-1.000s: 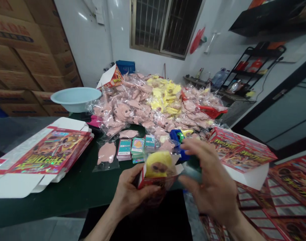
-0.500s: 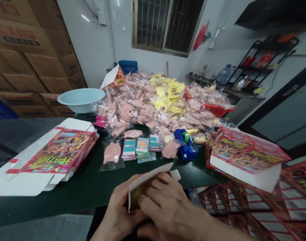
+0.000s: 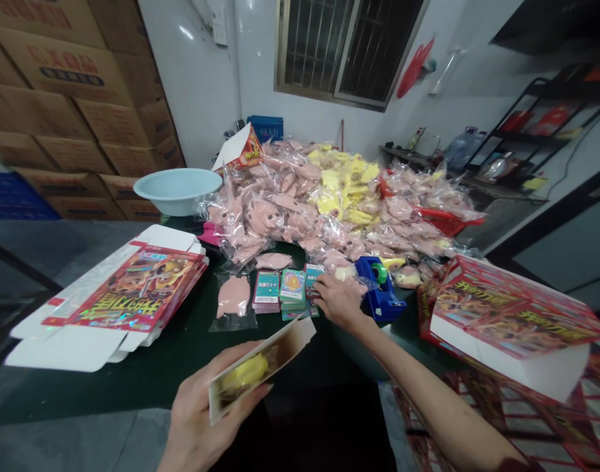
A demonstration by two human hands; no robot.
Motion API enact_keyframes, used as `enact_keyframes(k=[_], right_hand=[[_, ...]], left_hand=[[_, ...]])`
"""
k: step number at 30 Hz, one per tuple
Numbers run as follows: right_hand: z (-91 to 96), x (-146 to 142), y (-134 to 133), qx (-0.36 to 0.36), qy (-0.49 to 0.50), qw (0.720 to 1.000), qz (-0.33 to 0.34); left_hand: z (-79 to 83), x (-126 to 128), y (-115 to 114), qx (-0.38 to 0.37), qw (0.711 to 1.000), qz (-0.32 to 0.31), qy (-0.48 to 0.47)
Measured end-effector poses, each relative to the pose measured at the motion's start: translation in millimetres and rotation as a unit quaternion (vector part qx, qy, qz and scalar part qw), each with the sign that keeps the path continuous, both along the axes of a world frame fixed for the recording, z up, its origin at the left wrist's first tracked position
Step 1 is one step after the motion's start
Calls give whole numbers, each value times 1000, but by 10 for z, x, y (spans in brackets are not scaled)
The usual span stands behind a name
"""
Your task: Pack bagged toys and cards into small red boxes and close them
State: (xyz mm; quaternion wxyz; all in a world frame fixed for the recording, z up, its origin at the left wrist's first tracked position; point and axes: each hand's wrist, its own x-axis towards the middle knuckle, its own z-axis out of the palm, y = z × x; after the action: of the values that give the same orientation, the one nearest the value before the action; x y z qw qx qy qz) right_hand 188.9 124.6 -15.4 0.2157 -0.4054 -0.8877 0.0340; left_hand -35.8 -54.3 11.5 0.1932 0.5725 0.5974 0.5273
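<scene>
My left hand (image 3: 206,400) is closed around a small open-ended white cardboard box (image 3: 293,337), tilted upward. Inside it lies a yellow toy (image 3: 251,372). Palm down, my right hand (image 3: 342,301) reaches across the table with its fingers outstretched at the right card stack (image 3: 314,278). It covers most of a bagged pink toy; whether the fingertips grip a card cannot be made out. Left of it are a middle card stack (image 3: 293,288), another card stack (image 3: 267,288) and a bagged flat pink toy (image 3: 233,298). A blue tape dispenser (image 3: 381,292) stands just right of the hand.
A large heap of bagged pink toys (image 3: 265,216) and yellow toys (image 3: 346,183) covers the back. Flattened red cartons (image 3: 137,288) lie left, below a pale blue basin (image 3: 177,190). On the right are a red display box (image 3: 506,308) and rows of red boxes (image 3: 516,410).
My right hand has left the box and moved forward to the cards and pink toy. My left hand, still holding the box, has shifted left, and the yellow toy inside now shows. The view has turned slightly left.
</scene>
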Motion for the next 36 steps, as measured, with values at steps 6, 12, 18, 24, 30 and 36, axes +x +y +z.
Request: enact_keyframes(k=[6, 12, 18, 24, 30, 36], right_hand=[[108, 108, 218, -33, -60, 996, 64], [101, 106, 201, -17, -77, 993, 86], [-103, 9, 49, 37, -51, 998, 29], [101, 206, 135, 19, -37, 994, 98], [432, 35, 59, 159, 0, 987, 2], [619, -387, 45, 219, -126, 963, 93]], left_hand=[[-73, -59, 36, 2, 994, -83, 68], [-70, -46, 27, 58, 990, -110, 68], [-151, -46, -35, 59, 986, -107, 115], [-72, -15, -5, 74, 988, -70, 112], [-80, 8, -19, 62, 992, -80, 76], [-99, -22, -34, 59, 988, -94, 107]])
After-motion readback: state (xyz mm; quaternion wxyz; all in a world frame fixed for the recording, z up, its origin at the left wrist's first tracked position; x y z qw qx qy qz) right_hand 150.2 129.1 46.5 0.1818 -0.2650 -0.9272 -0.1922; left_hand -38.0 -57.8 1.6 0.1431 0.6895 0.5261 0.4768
